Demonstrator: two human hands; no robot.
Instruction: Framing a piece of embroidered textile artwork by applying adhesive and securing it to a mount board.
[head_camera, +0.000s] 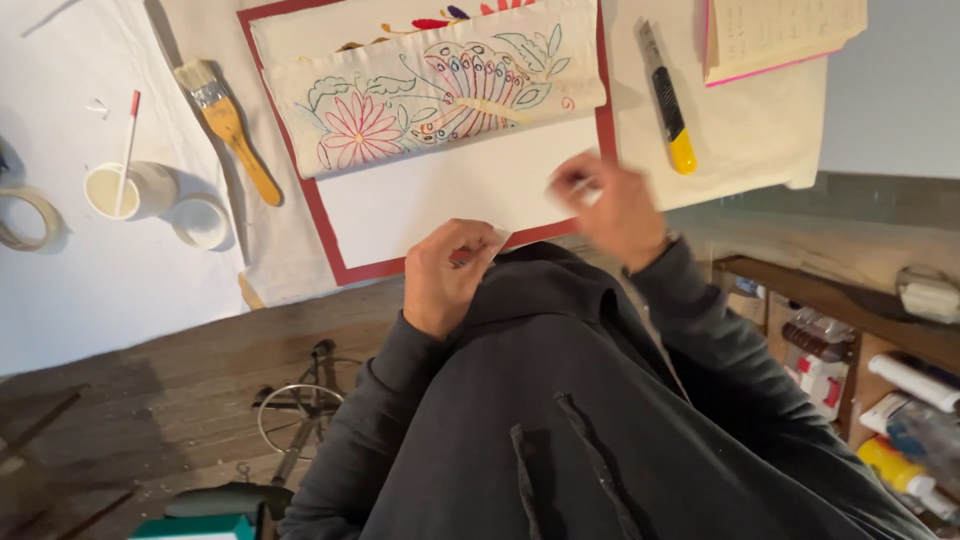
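Head view looks down over a dark grey hooded top to two bare hands at the near edge of a white-covered desk (120, 290). Left hand (447, 272) is curled, its fingers pinching a small pale scrap of paper or tape (497, 238) whose corner sticks up past the fingertips. Right hand (610, 205) is blurred; its fingers seem bunched around something small and whitish (585, 190), but whether it truly grips that piece cannot be told. Both hands hover just over the lower border of a flat red-edged board with a white sheet on it (450, 195).

On the far half of that board lies a cream cloth embroidered with a pink flower and a multicoloured fan-like motif (430, 95), its lower edge crossing the white sheet. Just left of the board rests a flat paintbrush with a yellow wooden handle and pale bristles (228, 125). Further left stand a white cup holding a thin stick with a red tip (125, 185) and a small round white lid or tub (200, 222), and a roll of beige masking tape (25, 215) sits at the frame's left edge. Right of the board lies a yellow and black utility knife (668, 105), and beyond it an open notebook with a pink edge (780, 35). Wooden shelves with bottles and tubes (880, 380) show at lower right
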